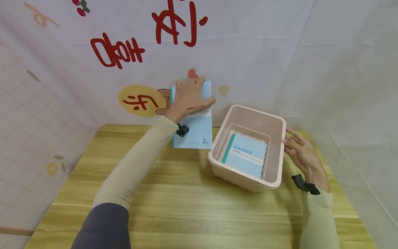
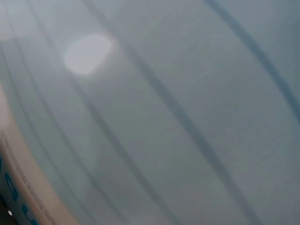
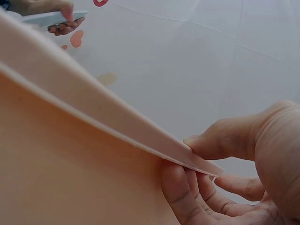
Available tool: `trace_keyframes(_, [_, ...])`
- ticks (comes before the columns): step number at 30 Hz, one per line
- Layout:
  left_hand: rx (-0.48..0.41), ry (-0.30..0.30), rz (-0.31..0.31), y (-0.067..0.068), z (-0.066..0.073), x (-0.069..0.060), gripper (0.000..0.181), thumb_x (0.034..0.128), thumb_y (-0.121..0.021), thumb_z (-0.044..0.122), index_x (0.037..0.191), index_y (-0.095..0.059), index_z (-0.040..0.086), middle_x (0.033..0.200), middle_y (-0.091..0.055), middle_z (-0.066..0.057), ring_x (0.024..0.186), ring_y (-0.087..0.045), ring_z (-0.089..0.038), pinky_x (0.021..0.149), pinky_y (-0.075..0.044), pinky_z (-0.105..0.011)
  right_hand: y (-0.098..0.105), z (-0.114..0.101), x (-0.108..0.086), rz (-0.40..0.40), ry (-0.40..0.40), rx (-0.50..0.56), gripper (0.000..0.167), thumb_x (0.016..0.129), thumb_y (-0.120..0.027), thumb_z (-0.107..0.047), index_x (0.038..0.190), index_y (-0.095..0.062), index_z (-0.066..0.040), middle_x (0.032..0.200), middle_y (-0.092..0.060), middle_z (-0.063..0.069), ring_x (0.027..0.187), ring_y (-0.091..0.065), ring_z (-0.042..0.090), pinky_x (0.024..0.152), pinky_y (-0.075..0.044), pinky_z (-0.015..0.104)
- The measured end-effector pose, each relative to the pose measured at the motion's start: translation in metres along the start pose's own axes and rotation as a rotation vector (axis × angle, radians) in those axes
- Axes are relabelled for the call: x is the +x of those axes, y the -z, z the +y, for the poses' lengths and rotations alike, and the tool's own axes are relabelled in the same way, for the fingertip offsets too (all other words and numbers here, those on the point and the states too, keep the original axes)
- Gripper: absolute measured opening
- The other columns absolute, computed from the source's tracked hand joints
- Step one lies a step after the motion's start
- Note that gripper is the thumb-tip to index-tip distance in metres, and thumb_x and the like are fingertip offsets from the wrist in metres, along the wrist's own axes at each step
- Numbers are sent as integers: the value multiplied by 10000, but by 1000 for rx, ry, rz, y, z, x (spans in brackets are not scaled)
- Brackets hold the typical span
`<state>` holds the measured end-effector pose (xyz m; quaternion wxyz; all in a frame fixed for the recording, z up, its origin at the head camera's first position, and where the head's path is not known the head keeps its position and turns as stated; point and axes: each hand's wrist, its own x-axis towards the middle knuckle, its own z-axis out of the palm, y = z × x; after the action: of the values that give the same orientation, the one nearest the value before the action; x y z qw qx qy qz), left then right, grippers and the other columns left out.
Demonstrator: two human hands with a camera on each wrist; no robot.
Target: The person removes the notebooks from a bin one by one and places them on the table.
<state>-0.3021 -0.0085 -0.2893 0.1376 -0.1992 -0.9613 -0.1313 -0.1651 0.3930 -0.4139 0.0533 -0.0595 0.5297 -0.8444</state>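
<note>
My left hand (image 1: pixel 191 97) grips a light blue notebook (image 1: pixel 197 129) by its upper part, fingers bent over the top edge, and holds it up left of a pink plastic bin (image 1: pixel 240 175). Lined blue cover fills most of the left wrist view. A second notebook (image 1: pixel 245 155), marked Gambit, lies flat inside the bin. My right hand (image 1: pixel 300 152) pinches the bin's right rim; in the right wrist view the thumb is on one side of the rim (image 3: pixel 136 126) and the fingers on the other.
Both the bin and the hands are over a wooden table (image 1: pixel 174 207). A white printed cloth (image 1: pixel 255 52) hangs behind the table, with more cloth at the left and right sides.
</note>
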Motion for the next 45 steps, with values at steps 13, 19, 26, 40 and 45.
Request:
trace_keyframes(13, [33, 89, -48, -50, -48, -31, 793, 843, -512, 696, 1403, -478, 136, 1314, -619, -152, 1150, -570, -372, 1058, -298, -675, 0, 0, 0, -5, 2, 5, 788, 1012, -481, 125, 1634, -15, -7, 1211, -688, 87, 1059, -725, 180, 887, -593, 269])
trace_keyframes(19, [70, 96, -80, -78, -65, -42, 758, 824, -514, 671, 1348, -504, 123, 1286, -634, -146, 1179, -571, -379, 1041, -320, -702, 1, 1, -1, 7, -4, 9, 794, 1014, -480, 122, 1639, -11, -19, 1211, -688, 87, 1051, -723, 174, 876, -595, 268])
trace_keyframes(26, [116, 93, -111, -110, -76, -54, 798, 820, -563, 701, 1378, -513, 134, 1276, -651, -159, 1163, -588, -410, 1010, -327, -685, 1, 1, -2, 15, -7, 5, 780, 1016, -479, 120, 1640, -34, -23, 1231, -690, 81, 1063, -721, 174, 884, -593, 269])
trace_keyframes(40, [87, 126, -231, -143, -84, -56, 947, 822, -618, 700, 1533, -396, 117, 1540, -442, -189, 1420, -393, -412, 1100, -302, -707, 2, 3, -1, -6, 7, 16, 722, 1022, -458, 123, 1625, -89, -20, 1244, -694, 84, 1055, -724, 175, 881, -594, 270])
trace_keyframes(45, [59, 152, -260, -148, -86, -58, 944, 841, -607, 696, 1523, -375, 86, 1489, -484, -210, 1372, -440, -412, 1068, -346, -680, 3, 4, 0, -12, 25, 18, 653, 1022, -455, 124, 1585, -155, -16, 1233, -696, 90, 1051, -724, 175, 877, -595, 270])
